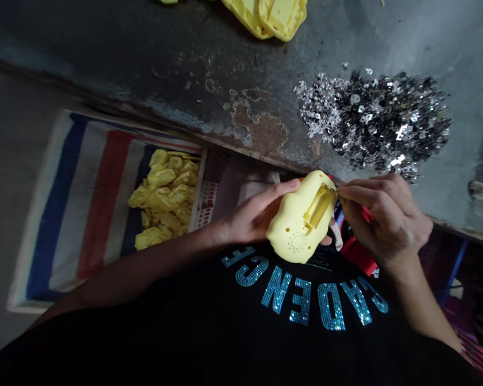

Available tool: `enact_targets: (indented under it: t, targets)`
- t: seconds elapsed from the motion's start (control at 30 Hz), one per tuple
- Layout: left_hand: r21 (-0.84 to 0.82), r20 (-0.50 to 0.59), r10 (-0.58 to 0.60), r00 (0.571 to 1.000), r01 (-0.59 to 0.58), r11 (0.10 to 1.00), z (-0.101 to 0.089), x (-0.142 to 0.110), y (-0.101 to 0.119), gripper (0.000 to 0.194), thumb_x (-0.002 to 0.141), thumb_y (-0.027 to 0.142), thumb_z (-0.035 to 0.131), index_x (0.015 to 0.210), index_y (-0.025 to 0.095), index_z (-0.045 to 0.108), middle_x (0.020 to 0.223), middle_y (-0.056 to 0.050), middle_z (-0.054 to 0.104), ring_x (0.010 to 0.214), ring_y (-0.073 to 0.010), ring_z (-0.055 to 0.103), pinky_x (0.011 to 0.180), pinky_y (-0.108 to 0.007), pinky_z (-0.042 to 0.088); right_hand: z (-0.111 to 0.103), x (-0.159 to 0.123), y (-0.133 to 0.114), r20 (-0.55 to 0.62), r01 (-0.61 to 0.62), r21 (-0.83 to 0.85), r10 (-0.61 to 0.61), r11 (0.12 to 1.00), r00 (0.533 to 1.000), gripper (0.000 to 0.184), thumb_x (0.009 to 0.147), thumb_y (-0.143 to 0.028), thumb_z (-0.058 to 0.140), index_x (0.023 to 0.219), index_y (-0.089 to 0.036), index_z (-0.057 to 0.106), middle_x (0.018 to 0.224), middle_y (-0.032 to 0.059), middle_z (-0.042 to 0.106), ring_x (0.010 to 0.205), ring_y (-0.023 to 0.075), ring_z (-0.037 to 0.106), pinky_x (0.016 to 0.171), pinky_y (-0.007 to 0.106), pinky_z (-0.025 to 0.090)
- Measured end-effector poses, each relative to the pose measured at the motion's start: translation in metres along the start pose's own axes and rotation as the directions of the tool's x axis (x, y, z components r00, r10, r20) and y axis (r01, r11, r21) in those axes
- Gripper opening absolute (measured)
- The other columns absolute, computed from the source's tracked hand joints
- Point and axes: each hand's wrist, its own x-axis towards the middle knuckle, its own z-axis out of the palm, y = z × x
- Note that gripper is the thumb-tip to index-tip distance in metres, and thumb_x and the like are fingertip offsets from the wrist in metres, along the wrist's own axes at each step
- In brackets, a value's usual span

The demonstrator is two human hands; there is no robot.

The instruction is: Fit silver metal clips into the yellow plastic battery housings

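Note:
My left hand (251, 214) grips a pale yellow plastic shell (292, 236) in front of my chest, with the thumb along its upper left edge and fingers underneath. The shell's outer face shows a long battery slot (319, 208), a patch of small speaker holes and a few screw holes. At the slot's upper right end, my right hand (382, 214) is closed in a pinch. Small dark metal bits show at that end, close to the fingertips. Whatever is between the fingers is too small to make out.
A heap of small shiny metal plates (378, 118) lies on the worn grey table (177, 69). More yellow shells (265, 16) rest at its far side. Below the table edge on the left, several yellow parts (167, 195) fill part of a box lined with striped sheeting (100, 203).

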Motion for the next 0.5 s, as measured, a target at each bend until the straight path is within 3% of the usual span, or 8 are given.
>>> enact_targets:
  t: [0.2,0.33,0.43,0.5]
  targets:
    - [0.027,-0.004,0.044,0.999,-0.044,0.999,0.002,-0.001,-0.001,0.109,0.095,0.079,0.087,0.18,0.021,0.053,0.133,-0.017,0.091,0.114,-0.0409,0.091,0.106,-0.05,0.07,0.005,-0.006,-0.006,-0.019,0.005,-0.028,-0.006,1.0,1.0,0.035,0.104,-0.001,0.08,0.132,-0.021,0.076,0.112,0.0111,0.087,0.092,0.0247,0.077,0.083,0.041,0.064]
    - [0.052,-0.015,0.059,0.998,-0.058,0.997,0.003,-0.002,-0.001,0.108,0.096,0.081,0.085,0.179,0.019,0.053,0.134,-0.019,0.09,0.113,-0.0404,0.091,0.104,-0.05,0.071,0.001,-0.001,-0.005,-0.029,-0.123,0.068,0.125,0.99,0.992,0.033,0.105,-0.004,0.081,0.129,-0.027,0.079,0.114,0.0076,0.086,0.097,0.0229,0.08,0.088,0.04,0.065]
    - [0.098,-0.049,0.133,0.99,-0.128,0.987,0.007,-0.003,-0.004,0.103,0.096,0.077,0.088,0.176,0.022,0.056,0.131,-0.017,0.09,0.104,-0.0364,0.091,0.096,-0.047,0.073,-0.005,0.009,0.002,0.116,-0.284,0.248,0.263,0.926,0.958,0.028,0.107,-0.015,0.085,0.131,-0.029,0.081,0.121,0.0073,0.085,0.109,0.0248,0.082,0.091,0.04,0.068]
    - [0.168,-0.147,0.226,0.963,-0.201,0.965,0.009,-0.004,-0.007,0.091,0.097,0.07,0.091,0.17,0.024,0.062,0.128,-0.014,0.09,0.099,-0.0313,0.09,0.087,-0.04,0.073,-0.009,0.016,0.009,0.254,-0.37,0.344,0.293,0.863,0.922,0.025,0.109,-0.026,0.086,0.133,-0.029,0.082,0.122,0.007,0.084,0.106,0.0245,0.082,0.087,0.039,0.068]
